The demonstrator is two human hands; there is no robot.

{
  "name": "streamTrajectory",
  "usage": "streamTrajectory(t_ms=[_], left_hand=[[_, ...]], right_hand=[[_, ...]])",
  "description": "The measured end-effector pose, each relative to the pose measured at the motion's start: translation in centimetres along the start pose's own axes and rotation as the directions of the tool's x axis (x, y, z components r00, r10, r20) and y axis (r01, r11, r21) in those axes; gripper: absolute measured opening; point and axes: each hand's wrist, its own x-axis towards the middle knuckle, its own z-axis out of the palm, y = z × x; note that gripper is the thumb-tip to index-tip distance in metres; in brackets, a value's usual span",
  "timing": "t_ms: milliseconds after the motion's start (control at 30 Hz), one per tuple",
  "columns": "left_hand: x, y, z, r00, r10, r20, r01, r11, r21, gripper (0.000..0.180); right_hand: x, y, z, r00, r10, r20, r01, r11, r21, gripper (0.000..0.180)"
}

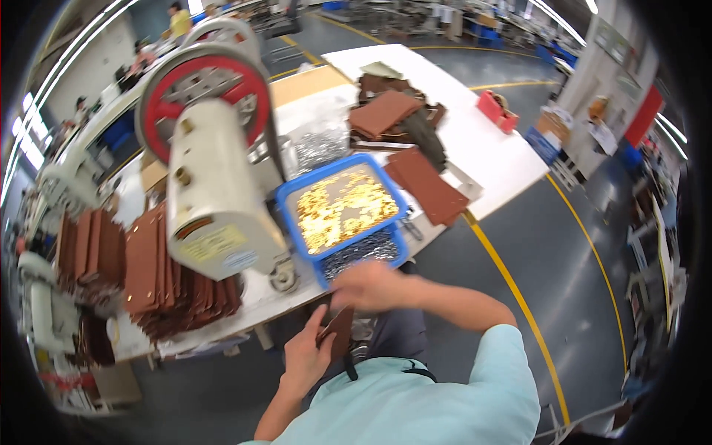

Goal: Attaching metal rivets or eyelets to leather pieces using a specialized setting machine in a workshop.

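My left hand (305, 357) grips a small brown leather-like piece (341, 331) between thumb and fingers, low in front of my body. Over the top end of that piece is my right hand (373, 286), smeared by motion. Its fingers cannot be made out, nor whether it holds anything. Just beyond it, a blue tray (285, 211) carries many small shiny gold metal parts. A second blue tray (405, 248) with small dark silver parts sits partly under it. To their left stands a cream press machine (208, 185) with a red-rimmed wheel (152, 107).
Stacks of brown pieces (152, 259) lie left of the machine. More brown panels (426, 185) and a dark heap of material (434, 141) cover part of the white table (512, 167). A red tape dispenser (497, 111) stands toward its right edge. People are at work far left.
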Motion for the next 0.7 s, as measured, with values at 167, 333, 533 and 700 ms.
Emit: streamTrajectory(t_ms=[167, 333, 533, 700], left_hand=[[-0.9, 1.4, -1.7, 1.0, -0.006, 0.008, 0.005, 0.997, 0.08, 0.056], [-1.2, 1.5, -2.9, 0.988, -0.107, 0.109, 0.088, 0.982, 0.169, 0.052], [-0.7, 0.3, -1.3, 0.994, -0.023, 0.11, 0.014, 0.997, 0.08, 0.026], [-0.1, -3.1, 0.4, 0.994, 0.085, 0.073, -0.082, 0.996, -0.046, 0.015]], right_hand=[[5.3, 11.6, -4.8, 0.913, 0.375, -0.164, -0.408, 0.858, -0.311, 0.023], [7.9, 14.8, -3.3, 0.905, 0.425, -0.001, -0.41, 0.872, -0.269, 0.018], [8.3, 16.8, -1.8, 0.873, 0.48, -0.092, -0.443, 0.697, -0.564, 0.012], [9.4, 17.7, 1.3, 0.928, 0.342, -0.146, -0.37, 0.813, -0.45, 0.024]])
